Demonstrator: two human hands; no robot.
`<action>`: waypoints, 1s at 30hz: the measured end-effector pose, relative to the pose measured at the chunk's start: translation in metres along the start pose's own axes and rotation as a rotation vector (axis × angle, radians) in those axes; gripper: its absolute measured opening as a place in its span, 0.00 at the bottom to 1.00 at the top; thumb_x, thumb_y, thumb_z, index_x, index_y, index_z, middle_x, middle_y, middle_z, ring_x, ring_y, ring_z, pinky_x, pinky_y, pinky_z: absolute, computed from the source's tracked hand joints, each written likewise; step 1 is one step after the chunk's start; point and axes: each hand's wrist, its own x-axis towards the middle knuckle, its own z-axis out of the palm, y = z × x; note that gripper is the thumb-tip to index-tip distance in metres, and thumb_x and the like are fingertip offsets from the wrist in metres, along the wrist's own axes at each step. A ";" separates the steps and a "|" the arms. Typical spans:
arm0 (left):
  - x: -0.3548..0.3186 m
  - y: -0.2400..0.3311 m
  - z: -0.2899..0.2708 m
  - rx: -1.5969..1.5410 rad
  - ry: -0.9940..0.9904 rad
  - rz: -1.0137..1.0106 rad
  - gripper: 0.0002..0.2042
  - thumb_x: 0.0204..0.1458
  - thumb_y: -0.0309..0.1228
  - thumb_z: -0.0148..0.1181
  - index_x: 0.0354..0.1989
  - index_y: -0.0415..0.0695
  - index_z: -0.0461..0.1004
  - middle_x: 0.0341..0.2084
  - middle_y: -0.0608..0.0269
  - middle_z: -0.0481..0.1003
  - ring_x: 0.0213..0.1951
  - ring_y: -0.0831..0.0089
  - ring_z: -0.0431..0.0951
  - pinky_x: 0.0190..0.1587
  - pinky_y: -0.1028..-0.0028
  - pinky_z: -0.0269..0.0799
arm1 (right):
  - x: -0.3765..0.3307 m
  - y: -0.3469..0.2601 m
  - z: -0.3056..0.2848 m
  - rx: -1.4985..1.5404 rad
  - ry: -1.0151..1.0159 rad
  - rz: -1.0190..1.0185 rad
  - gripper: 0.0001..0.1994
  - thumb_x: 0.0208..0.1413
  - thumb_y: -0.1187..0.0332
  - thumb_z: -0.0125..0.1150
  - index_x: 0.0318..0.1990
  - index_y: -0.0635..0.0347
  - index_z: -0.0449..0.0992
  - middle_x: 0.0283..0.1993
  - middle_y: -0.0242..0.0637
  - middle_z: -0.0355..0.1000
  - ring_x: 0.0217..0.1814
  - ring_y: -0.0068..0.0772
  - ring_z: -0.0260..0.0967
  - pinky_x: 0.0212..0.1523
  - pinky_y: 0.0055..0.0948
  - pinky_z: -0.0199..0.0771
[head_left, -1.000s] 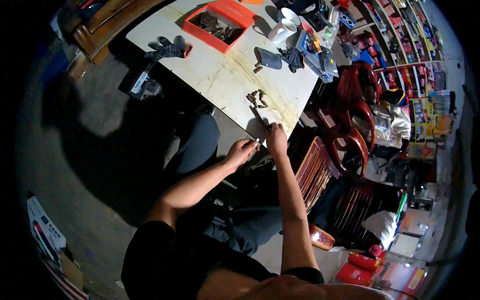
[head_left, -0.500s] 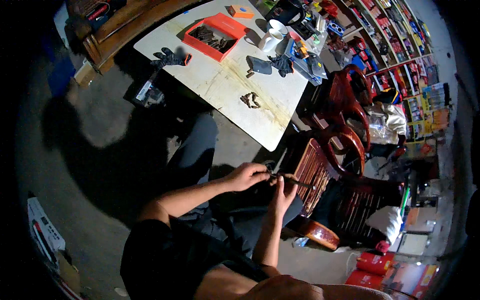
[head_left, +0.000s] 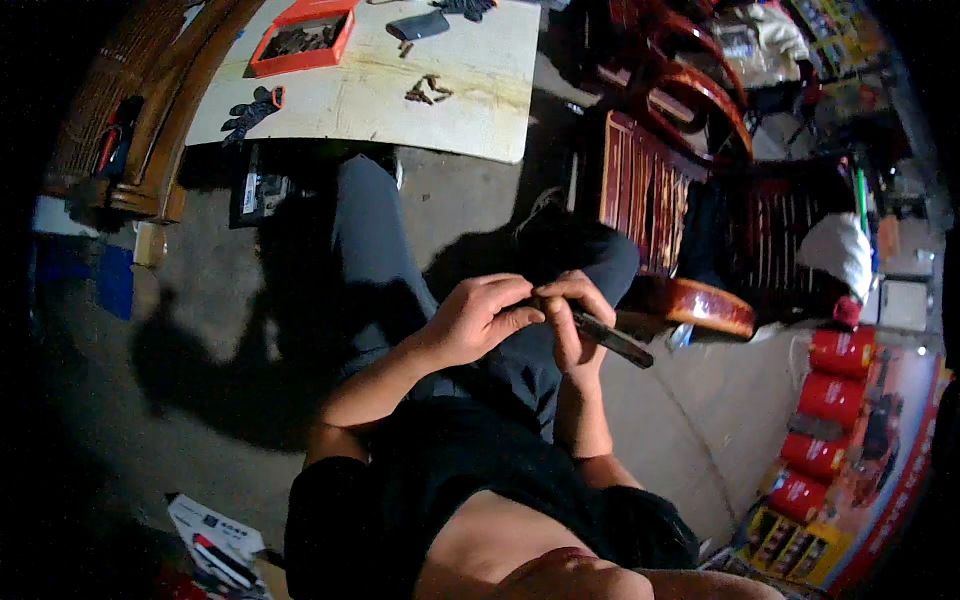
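Note:
Both hands are together above my lap. In my right hand (head_left: 577, 318) is a dark, narrow, bar-like object (head_left: 625, 345), gripped by closed fingers and thumb. Its free end points right and toward me, past the edge of that hand. My left hand (head_left: 483, 320) is closed, thumb and forefinger pinching at the object's other end, where the fingertips of both hands meet. That end is mostly hidden by the fingers, and the exact kind of object cannot be made out.
Ahead stands a pale table (head_left: 475, 120) bearing a red box (head_left: 347, 38) of dark pieces, small brown pieces (head_left: 430, 92), a dark glove (head_left: 252, 112) and a black flat pouch (head_left: 418, 25). Slatted wooden chairs (head_left: 645, 190) stand at right, red cans (head_left: 832, 398) lower right.
My view has tilted down and turned, so the table sits higher in it. The bar-like object has tilted and shows a broader side. Both hands stay closed around it.

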 end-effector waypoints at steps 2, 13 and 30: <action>-0.002 0.004 0.002 -0.039 0.002 0.005 0.09 0.55 0.30 0.59 0.33 0.35 0.72 0.23 0.57 0.71 0.25 0.68 0.73 0.28 0.73 0.67 | -0.012 -0.001 -0.005 0.068 0.143 0.055 0.10 0.59 0.66 0.55 0.38 0.67 0.74 0.35 0.38 0.67 0.30 0.26 0.64 0.31 0.23 0.65; 0.003 0.043 0.001 0.084 0.005 0.055 0.15 0.55 0.39 0.59 0.33 0.35 0.75 0.23 0.59 0.74 0.22 0.71 0.71 0.27 0.76 0.66 | -0.030 -0.026 -0.010 0.583 0.244 0.218 0.30 0.56 0.38 0.51 0.37 0.65 0.68 0.26 0.37 0.68 0.17 0.20 0.61 0.16 0.18 0.58; 0.003 0.053 0.000 0.242 0.027 0.176 0.09 0.51 0.31 0.64 0.32 0.36 0.75 0.22 0.58 0.74 0.22 0.69 0.75 0.23 0.77 0.69 | -0.031 -0.039 -0.004 0.444 0.133 -0.139 0.07 0.54 0.76 0.55 0.40 0.65 0.66 0.34 0.43 0.68 0.33 0.32 0.68 0.53 0.45 0.74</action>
